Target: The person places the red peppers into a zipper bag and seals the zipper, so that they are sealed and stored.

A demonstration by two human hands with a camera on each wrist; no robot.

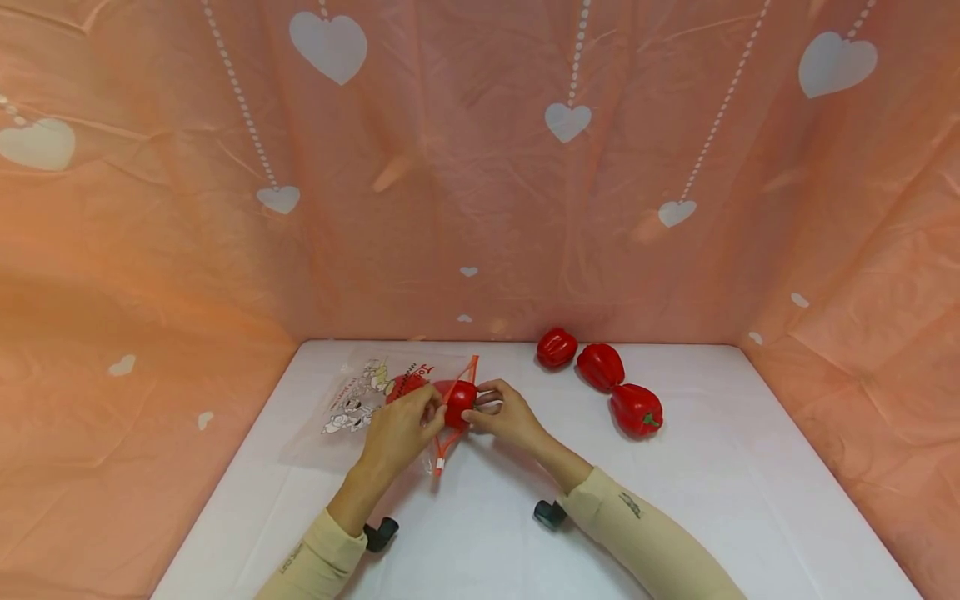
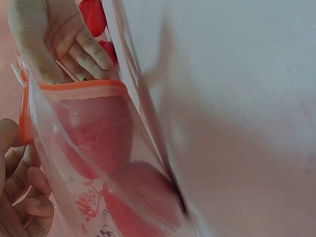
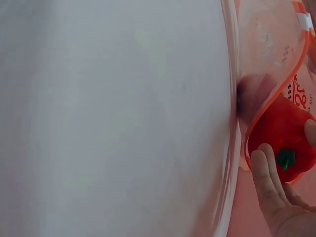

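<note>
A clear zipper bag (image 1: 307, 446) with an orange-edged mouth and printed cartoon figures lies on the table. Inside, a red bell pepper (image 2: 143, 197) shows through the plastic. A second red bell pepper (image 3: 281, 131) sits partway into the mouth, its green stem facing out. My right hand (image 1: 513, 417) holds this pepper near the stem end, fingers on one side and thumb on the other. At the near side of the opening, my left hand (image 1: 401, 427) pinches the bag's orange edge (image 2: 23, 116). A white slider (image 3: 304, 21) sits at one end of the zipper.
Three more red bell peppers, one at the back (image 1: 557, 348), one in the middle (image 1: 601, 367) and one nearer (image 1: 637, 410), lie right of the bag. Dark devices (image 1: 381, 535) are at both wrists. Behind the white table (image 1: 480, 533) hangs a peach curtain (image 1: 480, 183) with hearts.
</note>
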